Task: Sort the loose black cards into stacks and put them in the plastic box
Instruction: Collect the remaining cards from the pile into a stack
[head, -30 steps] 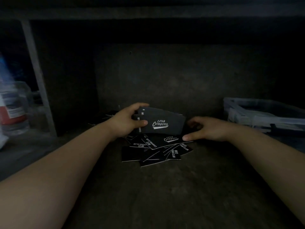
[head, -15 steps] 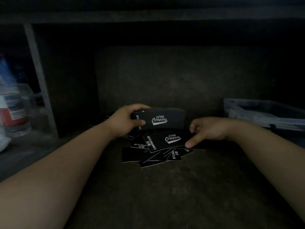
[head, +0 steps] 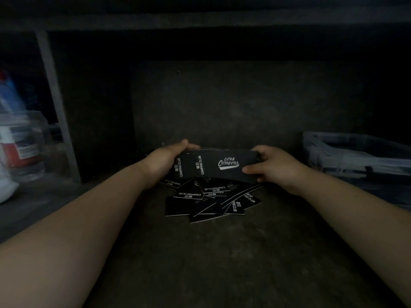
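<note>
Hands: left hand [head: 163, 162] and right hand [head: 274, 166] grip the ends of a card stack [head: 216, 166].
Pile: loose cards [head: 209, 200] on the table [head: 200, 263] beneath.

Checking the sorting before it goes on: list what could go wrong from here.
1. The held stack looks uneven, pinched only at its ends by the left hand and right hand; cards could slide out onto the loose pile.
2. The plastic box sits far right; carrying risks spilling.
</note>
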Demonstrator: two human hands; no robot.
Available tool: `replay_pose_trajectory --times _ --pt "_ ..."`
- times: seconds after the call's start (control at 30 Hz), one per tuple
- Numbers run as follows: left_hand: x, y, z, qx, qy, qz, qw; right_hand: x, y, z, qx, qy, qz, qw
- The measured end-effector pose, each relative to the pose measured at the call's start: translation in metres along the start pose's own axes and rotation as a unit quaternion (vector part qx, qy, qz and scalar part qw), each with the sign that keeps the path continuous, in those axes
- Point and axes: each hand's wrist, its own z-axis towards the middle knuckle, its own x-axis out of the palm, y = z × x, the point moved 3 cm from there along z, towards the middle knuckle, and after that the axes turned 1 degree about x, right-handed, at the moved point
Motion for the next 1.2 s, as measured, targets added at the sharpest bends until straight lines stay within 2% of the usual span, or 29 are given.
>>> replay_pose_trajectory --times 0.03,0.13,0.2,0.23,0.3,0.37,0.4,0.47,0.53,0.6,0.83,0.93,1.03,1.2 --pt "0.000 0.000 -0.001 -0.003 0.010 -0.007 1.000 0.003 -0.002 0.000 0.004 0.000 0.008 1.000" --pt "0.001 0.003 0.002 0.044 0.019 0.093 0.995 0.011 0.000 -0.003 -0.005 0.012 0.071 0.997" --pt "0.000 0.007 0.007 0.061 0.008 0.114 0.992 0.016 0.003 -0.004 -0.023 0.014 0.100 0.995" --pt "0.000 0.008 0.009 0.067 -0.003 0.114 0.991 0.016 0.005 -0.004 -0.042 -0.008 0.088 0.995" --pt "-0.001 0.008 0.011 0.078 -0.027 0.100 0.991 0.011 0.010 -0.004 -0.086 -0.091 -0.005 0.992" --pt "-0.004 0.007 0.010 0.080 -0.049 0.072 0.993 0.013 0.021 -0.011 -0.112 -0.108 -0.116 0.981" --pt "-0.006 0.007 0.010 0.079 -0.058 0.061 0.993 0.018 0.026 -0.016 -0.111 -0.076 -0.155 0.979" --pt "-0.010 0.008 0.010 0.074 -0.070 0.033 0.994 0.034 0.032 -0.027 -0.103 0.040 -0.228 0.967" --pt "-0.014 0.009 0.010 0.067 -0.079 0.003 0.995 0.048 0.034 -0.034 -0.117 0.151 -0.320 0.928" --pt "-0.016 0.010 0.011 0.061 -0.084 -0.019 0.994 0.050 0.037 -0.035 -0.134 0.188 -0.351 0.907" --pt "-0.014 0.011 0.013 0.061 -0.082 -0.041 0.994 0.043 0.041 -0.036 -0.163 0.167 -0.294 0.927" --pt "-0.014 0.012 0.013 0.061 -0.084 -0.039 0.994 0.044 0.043 -0.039 -0.195 0.152 -0.313 0.917" --pt "-0.014 0.015 0.015 0.068 -0.086 -0.031 0.993 0.045 0.046 -0.042 -0.247 0.106 -0.340 0.901" --pt "-0.013 0.015 0.015 0.059 -0.075 -0.036 0.995 0.023 0.042 -0.034 -0.269 0.019 -0.253 0.929"
